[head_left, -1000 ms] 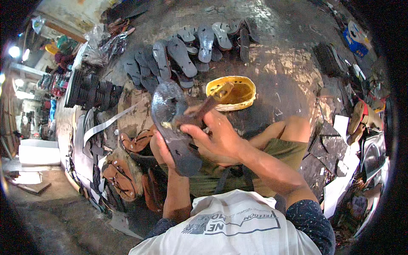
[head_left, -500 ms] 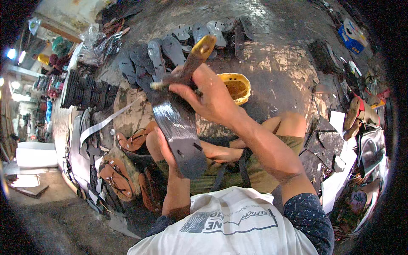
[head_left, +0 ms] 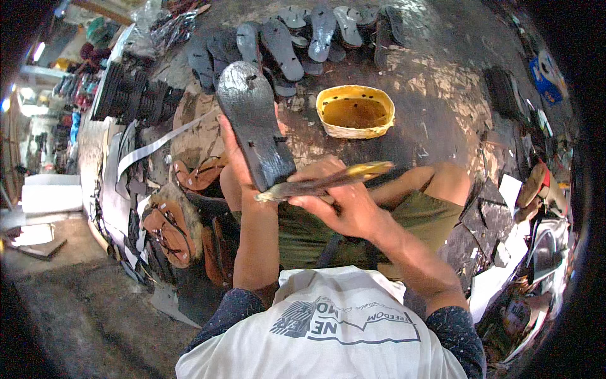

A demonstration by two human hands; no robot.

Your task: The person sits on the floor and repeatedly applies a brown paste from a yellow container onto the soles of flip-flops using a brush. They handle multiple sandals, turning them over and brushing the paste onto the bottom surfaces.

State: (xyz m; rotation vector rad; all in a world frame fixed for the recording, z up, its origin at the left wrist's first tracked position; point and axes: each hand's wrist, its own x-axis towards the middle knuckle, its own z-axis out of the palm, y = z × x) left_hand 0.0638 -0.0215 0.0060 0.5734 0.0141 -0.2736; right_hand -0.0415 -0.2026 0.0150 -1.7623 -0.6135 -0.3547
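A black sandal sole [head_left: 249, 114] rests in my left hand [head_left: 235, 151], its long side slanting away from me. The fingers are wrapped round it from below and along its left edge. Its upper face looks wet and shiny, and small dark strap ends stick out of it. In my right hand [head_left: 350, 205] is a brush [head_left: 315, 183] with a yellow-tipped handle. The pale bristles lie at the near end of the sole; whether they touch it I cannot tell. Beyond my right hand stands a yellow tub [head_left: 387, 123] with amber-coloured contents.
Several grey-black soles [head_left: 284, 54] lie in a row on the floor at the far side. Stacked black soles [head_left: 136, 91] stand at the left. Brown sandals [head_left: 167, 230] lie near my left forearm. Dark sheet scraps [head_left: 483, 211] cover the floor at the right.
My right hand has brought the brush from the far end of the sole to the near end. My left hand has moved the sole farther from me. The whole view has shifted somewhat.
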